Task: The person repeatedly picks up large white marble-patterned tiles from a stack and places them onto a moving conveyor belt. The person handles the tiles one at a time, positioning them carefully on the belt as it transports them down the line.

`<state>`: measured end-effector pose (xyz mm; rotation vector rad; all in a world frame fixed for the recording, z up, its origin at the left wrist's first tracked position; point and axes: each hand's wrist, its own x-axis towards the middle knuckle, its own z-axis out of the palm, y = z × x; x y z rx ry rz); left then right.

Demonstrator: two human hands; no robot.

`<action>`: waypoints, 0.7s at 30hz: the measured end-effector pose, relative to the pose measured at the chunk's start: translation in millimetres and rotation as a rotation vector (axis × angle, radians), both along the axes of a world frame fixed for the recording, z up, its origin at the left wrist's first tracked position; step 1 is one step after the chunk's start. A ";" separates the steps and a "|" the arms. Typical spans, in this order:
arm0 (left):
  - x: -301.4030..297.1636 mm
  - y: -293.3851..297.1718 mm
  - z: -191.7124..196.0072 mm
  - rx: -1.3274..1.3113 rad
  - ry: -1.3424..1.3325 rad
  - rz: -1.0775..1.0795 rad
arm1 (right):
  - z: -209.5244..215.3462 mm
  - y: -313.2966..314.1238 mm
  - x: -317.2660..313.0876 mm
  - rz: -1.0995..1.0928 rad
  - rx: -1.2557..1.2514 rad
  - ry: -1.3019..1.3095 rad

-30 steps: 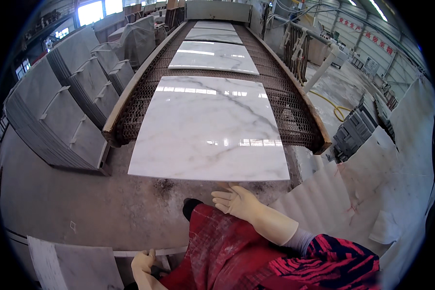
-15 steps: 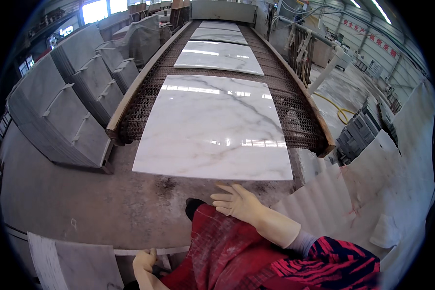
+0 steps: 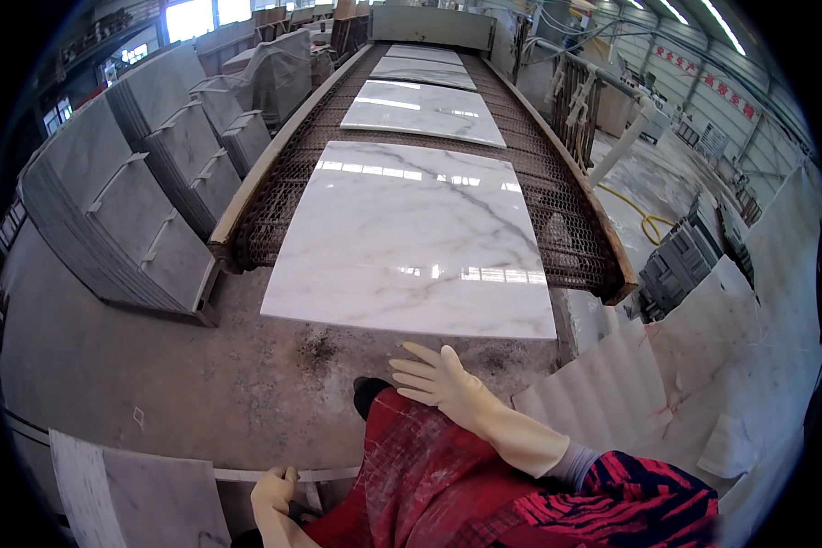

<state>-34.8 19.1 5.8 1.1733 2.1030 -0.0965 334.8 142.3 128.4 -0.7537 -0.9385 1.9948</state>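
A polished white marble slab with grey veins lies on the conveyor, its front part reaching past the conveyor's near end. Just short of the slab's front edge, my right hand is open in a cream rubber glove, fingers spread and holding nothing. My left hand, gloved alike, is low at the left of my red apron, beside a pale rail. Its fingers are curled closed; a dark thing shows by the wrist, and what they grip is hidden. Left of it is another marble slab.
More marble slabs lie farther along the conveyor, which has wooden side rails. Stacked slabs lean on racks at the left. White foam sheeting, grey blocks and a yellow hose are at the right.
My right hand has lifted slightly and its fingers have spread wider, pointing more toward the slab. The view has shifted a little; my left hand stays by the rail.
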 end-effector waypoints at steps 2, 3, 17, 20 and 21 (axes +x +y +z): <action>5.8 2.5 10.0 -0.001 -0.015 0.027 | 0.0 0.0 -2.0 -0.001 0.012 0.027; 8.9 2.2 17.3 -0.003 -0.038 0.042 | -0.3 -0.1 -3.5 0.000 0.018 0.041; 176.2 0.0 158.6 0.519 -0.642 -0.100 | 27.0 -2.1 -146.0 0.113 1.078 -0.548; 183.9 -4.4 153.7 0.549 -0.572 0.049 | 13.2 -2.6 -158.2 0.150 1.077 -0.578; 186.1 -6.2 150.3 0.563 -0.561 0.068 | 9.4 -2.9 -158.6 0.174 1.034 -0.581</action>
